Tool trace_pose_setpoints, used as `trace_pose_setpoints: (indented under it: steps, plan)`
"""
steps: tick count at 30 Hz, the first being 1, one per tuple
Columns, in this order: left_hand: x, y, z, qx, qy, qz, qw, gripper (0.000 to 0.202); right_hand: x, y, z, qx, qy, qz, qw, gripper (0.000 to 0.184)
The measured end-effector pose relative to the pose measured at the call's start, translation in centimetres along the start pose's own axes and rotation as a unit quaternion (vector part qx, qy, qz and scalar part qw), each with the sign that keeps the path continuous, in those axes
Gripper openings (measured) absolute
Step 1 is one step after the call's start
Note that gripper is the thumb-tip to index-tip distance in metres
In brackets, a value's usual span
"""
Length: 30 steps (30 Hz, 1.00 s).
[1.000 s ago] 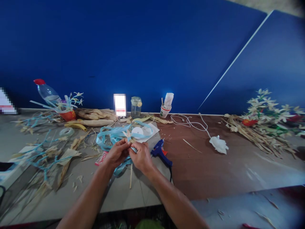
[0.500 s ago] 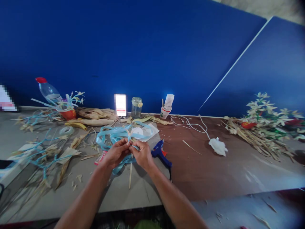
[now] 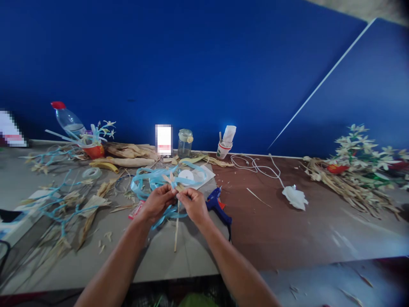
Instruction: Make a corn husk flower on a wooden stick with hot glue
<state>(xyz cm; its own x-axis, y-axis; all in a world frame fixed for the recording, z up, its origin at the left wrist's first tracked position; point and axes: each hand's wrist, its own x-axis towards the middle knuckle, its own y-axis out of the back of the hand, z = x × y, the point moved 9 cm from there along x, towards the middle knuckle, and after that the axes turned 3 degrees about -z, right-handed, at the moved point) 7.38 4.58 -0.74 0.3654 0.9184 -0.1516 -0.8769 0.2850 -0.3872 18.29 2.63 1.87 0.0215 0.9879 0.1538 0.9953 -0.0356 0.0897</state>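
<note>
Both my hands meet over the table's middle. My left hand (image 3: 157,203) is closed round the top of a thin wooden stick (image 3: 177,232) that carries a small pale straw flower (image 3: 170,178). My right hand (image 3: 193,204) pinches light blue ribbon (image 3: 153,178) against the stick just under the flower. The ribbon lies in loose loops behind my hands and trails below them. The stick hangs down toward me.
A blue glue gun (image 3: 217,206) lies right of my right hand, its cord running toward me. Behind stand a glass jar (image 3: 184,143), a paper cup (image 3: 223,149) and a tilted plastic bottle (image 3: 68,120). Straw scraps and blue-wrapped stems (image 3: 60,209) cover the left; straw flowers (image 3: 358,166) lie far right.
My hands stay together on the stick and ribbon, with the fingers shifting slightly. The view has drifted a little.
</note>
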Motion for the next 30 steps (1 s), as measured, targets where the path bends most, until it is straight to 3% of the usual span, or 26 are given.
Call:
trace_pose_setpoints:
  steps: [6, 13, 17, 20, 25, 30]
  plan:
    - [0.1, 0.1, 0.0, 0.010, -0.006, 0.010, 1.000, 0.029, -0.3, -0.1, -0.8, -0.044, 0.023, -0.001, 0.999, 0.020]
    - [0.6, 0.9, -0.3, 0.042, -0.022, 0.014, 0.999, 0.028, 0.0, -0.3, 0.7, -0.031, 0.008, -0.014, 0.999, 0.019]
    - [0.6, 1.0, -0.6, 0.050, -0.003, 0.004, 0.999, 0.029, 0.6, -0.2, 1.6, -0.022, -0.010, -0.040, 0.999, 0.027]
    - [0.4, 0.6, -0.3, 0.091, -0.008, -0.001, 0.996, 0.028, 1.1, 0.8, 1.4, -0.034, 0.009, -0.013, 0.999, 0.032]
    - [0.4, -0.6, -0.4, 0.165, -0.023, -0.032, 0.986, 0.023, 1.5, 0.7, 2.7, 0.083, -0.066, -0.011, 0.994, 0.025]
    - [0.6, -1.0, -1.2, 0.158, -0.011, -0.048, 0.986, 0.025, 1.2, 0.2, 2.7, 0.189, -0.111, -0.008, 0.976, 0.017]
